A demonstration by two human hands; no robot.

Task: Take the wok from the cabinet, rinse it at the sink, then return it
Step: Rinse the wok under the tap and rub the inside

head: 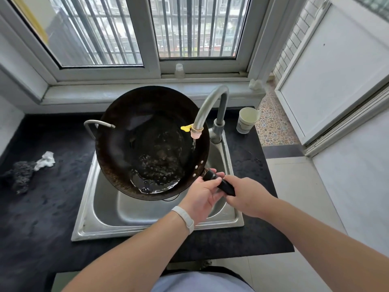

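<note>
A large black wok (147, 142) hangs tilted over the steel sink (101, 218), with a little water pooled at its lower near side. Its black handle (221, 184) points to the right. My left hand (202, 197) holds the handle close to the wok's rim, and my right hand (246, 197) grips the handle's outer end. The grey tap (212, 104) arches over the wok's right rim, and a thin stream of water falls from its spout into the wok.
A second thin tap pipe (99, 123) pokes out behind the wok's left rim. A paper cup (247, 120) stands right of the tap. A steel scourer (19, 175) and a white cloth (45, 160) lie on the black counter (52, 207) at left. A small bottle (179, 70) stands on the windowsill.
</note>
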